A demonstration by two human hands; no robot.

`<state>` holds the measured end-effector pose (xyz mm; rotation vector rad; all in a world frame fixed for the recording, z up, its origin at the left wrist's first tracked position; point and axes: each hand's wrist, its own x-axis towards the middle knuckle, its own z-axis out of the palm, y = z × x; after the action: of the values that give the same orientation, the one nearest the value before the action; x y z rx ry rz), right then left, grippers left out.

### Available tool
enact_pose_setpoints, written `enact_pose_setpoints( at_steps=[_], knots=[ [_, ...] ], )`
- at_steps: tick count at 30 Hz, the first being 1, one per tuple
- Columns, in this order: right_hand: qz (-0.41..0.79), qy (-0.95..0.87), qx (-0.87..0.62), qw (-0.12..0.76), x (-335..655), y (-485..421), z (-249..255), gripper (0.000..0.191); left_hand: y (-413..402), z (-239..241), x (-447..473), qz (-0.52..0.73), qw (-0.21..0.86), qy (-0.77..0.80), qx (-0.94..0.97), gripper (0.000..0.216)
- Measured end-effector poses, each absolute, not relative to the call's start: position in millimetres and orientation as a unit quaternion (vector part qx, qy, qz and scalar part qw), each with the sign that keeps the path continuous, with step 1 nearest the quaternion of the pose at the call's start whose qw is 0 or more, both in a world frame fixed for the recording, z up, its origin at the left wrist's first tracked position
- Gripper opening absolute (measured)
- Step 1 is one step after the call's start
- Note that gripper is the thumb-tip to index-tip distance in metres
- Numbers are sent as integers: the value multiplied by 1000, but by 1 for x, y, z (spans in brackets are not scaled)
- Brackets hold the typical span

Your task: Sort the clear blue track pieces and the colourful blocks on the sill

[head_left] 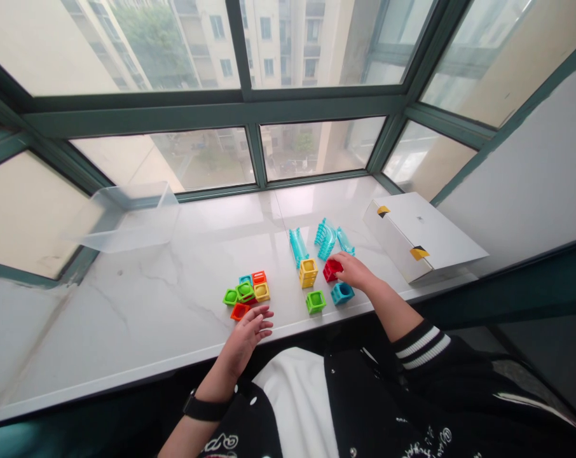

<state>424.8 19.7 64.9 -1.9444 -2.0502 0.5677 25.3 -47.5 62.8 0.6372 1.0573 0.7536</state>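
My right hand [353, 270] has its fingers closed on a red cube block [332, 270] at the right of the blocks. Close to it are a blue cube block [342, 293], a green cube block [315, 302] and a yellow block piece [308, 273]. My left hand [250, 331] is held with fingers stretched out near the sill's front edge, beside an orange block [240, 312]. Just past that hand lies a cluster of several blocks, among them a green one [245, 292] and a yellow one [262, 292]. Nothing shows in my left hand.
Behind the right-hand blocks lie translucent turquoise track pieces, one straight [298, 247] and one curved [325, 239]. A clear plastic bin [126, 219] stands at the left. At the right sits a white box [421, 232] with yellow-and-black tabs. Windows border the marble-look sill [140, 324].
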Motion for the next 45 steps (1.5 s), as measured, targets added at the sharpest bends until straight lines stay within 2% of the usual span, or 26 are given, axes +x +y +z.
enact_pose_setpoints(
  at_steps=[9, 15, 21, 36, 42, 45],
  knots=[
    [202, -725, -653, 92, 427, 24, 76, 60, -51, 59, 24, 348, 748, 487, 286, 51],
    [169, -761, -626, 4, 413, 37, 90, 57, -54, 64, 25, 337, 752, 475, 309, 51],
    [131, -789, -596, -67, 402, 49, 82, 51, -58, 74, 27, 314, 772, 441, 333, 50],
    [129, -812, -562, -94, 401, 56, 74, 45, -62, 72, 25, 298, 800, 406, 327, 41],
    [153, -816, -554, -61, 407, 58, 72, 45, -62, 69, 25, 294, 803, 404, 324, 42],
    [142, -826, -539, -82, 407, 59, 73, 45, -62, 68, 24, 291, 805, 402, 324, 43]
  ],
)
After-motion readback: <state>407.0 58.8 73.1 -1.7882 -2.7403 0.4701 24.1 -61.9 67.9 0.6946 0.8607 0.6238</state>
